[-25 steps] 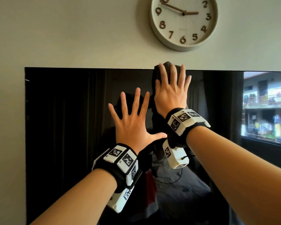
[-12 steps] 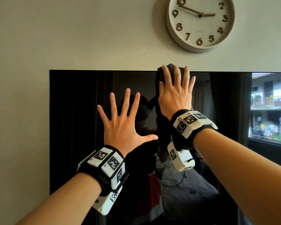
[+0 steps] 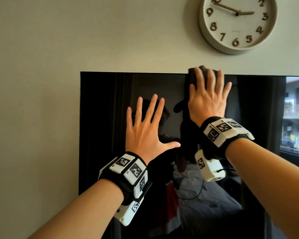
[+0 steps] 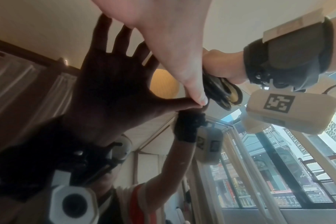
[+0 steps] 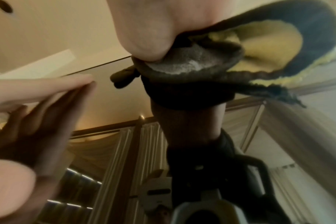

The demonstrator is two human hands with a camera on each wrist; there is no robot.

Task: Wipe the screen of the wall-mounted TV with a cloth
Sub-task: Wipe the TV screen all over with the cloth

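My right hand [image 3: 207, 99] presses a dark cloth [image 3: 192, 75] flat-fingered against the TV [image 3: 102, 118] at its top edge. My left hand [image 3: 145, 128], fingers spread, rests bare on the glass beside it and may leave smudges; the unpinched cloth could slip.

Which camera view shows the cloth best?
The right wrist view: the cloth fills it, dark with yellow folds under the right hand. The head view shows only edges beyond the fingers; the left wrist view shows a small bunch.

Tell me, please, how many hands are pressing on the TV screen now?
2. The left hand lies flat and bare on the TV screen; the right hand presses the cloth at the screen's top edge. None seems hidden.
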